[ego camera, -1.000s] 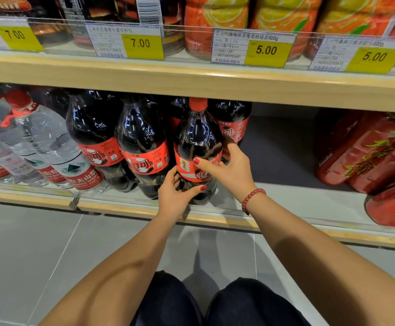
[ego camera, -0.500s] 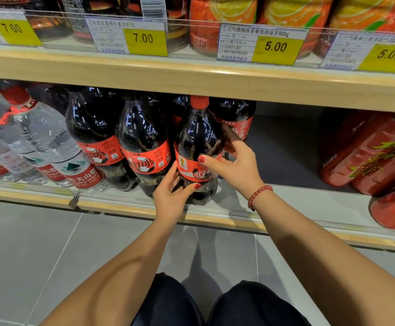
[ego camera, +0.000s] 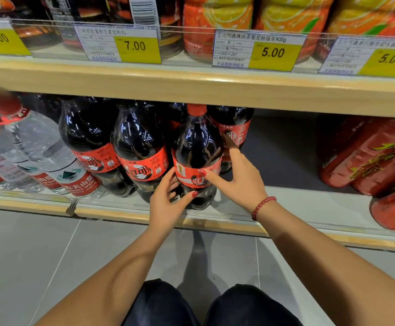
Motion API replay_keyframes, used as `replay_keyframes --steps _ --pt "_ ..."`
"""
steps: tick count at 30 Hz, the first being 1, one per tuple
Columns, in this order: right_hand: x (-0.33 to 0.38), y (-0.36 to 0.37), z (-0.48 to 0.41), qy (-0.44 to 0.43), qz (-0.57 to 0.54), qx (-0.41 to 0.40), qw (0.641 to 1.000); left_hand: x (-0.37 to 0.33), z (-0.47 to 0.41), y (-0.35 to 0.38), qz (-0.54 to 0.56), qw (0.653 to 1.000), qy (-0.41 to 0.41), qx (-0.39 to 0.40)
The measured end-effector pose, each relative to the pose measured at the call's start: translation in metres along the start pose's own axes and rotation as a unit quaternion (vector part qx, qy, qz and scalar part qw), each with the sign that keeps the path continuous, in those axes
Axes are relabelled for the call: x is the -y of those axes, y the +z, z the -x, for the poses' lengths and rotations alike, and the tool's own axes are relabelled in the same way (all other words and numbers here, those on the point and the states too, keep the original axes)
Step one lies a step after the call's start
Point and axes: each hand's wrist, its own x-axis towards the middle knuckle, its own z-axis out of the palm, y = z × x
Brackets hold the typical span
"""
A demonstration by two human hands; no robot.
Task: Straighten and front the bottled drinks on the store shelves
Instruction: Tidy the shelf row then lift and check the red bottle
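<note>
Dark cola fills the large clear plastic bottle with a red cap and red label (ego camera: 196, 151) that stands at the front of the lower wooden-edged shelf (ego camera: 285, 231), the rightmost of the front row of cola bottles. The person's left hand (ego camera: 166, 201) cups its lower body from the left, fingers curled round the base and thumb pressed on the front. The right hand (ego camera: 241, 177) wraps the label band from the right, thumb on the label's front and fingers reaching behind. Just beside it on the left stand two matching dark cola bottles (ego camera: 140, 149), then clear water bottles with red caps (ego camera: 41, 156). Red shrink-wrapped packs (ego camera: 368, 151) lie well apart at the right. Yellow price tags (ego camera: 274, 54) front the upper shelf.
</note>
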Motion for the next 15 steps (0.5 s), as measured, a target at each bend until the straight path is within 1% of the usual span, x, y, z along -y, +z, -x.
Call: replay_keyframes --steps 1,3,5,6,8,12,14,15 --pt "-0.007 -0.003 0.000 -0.018 0.055 0.008 0.998 0.002 0.000 -0.004 -0.024 1.000 -0.003 0.014" --pt "-0.021 -0.009 0.003 -0.041 0.165 0.045 0.984 0.006 0.001 -0.014 -0.094 0.993 -0.010 0.066" --pt "-0.031 -0.018 0.008 -0.037 0.244 0.091 0.965 0.001 0.002 -0.028 -0.194 0.972 -0.017 0.131" --pt "-0.033 -0.023 0.010 -0.025 0.265 0.108 0.958 -0.004 0.003 -0.033 -0.242 0.956 -0.019 0.162" --pt "-0.028 -0.037 0.015 0.010 0.274 0.128 0.953 -0.021 0.007 -0.043 -0.311 0.926 -0.015 0.212" --pt "0.002 -0.074 0.036 0.037 0.279 0.168 0.945 -0.078 0.027 -0.049 -0.415 0.864 0.000 0.284" --pt "0.021 -0.097 0.051 0.059 0.278 0.181 0.942 -0.113 0.037 -0.047 -0.452 0.835 0.026 0.313" --pt "0.031 -0.109 0.059 0.071 0.277 0.185 0.940 -0.132 0.041 -0.046 -0.459 0.825 0.039 0.326"
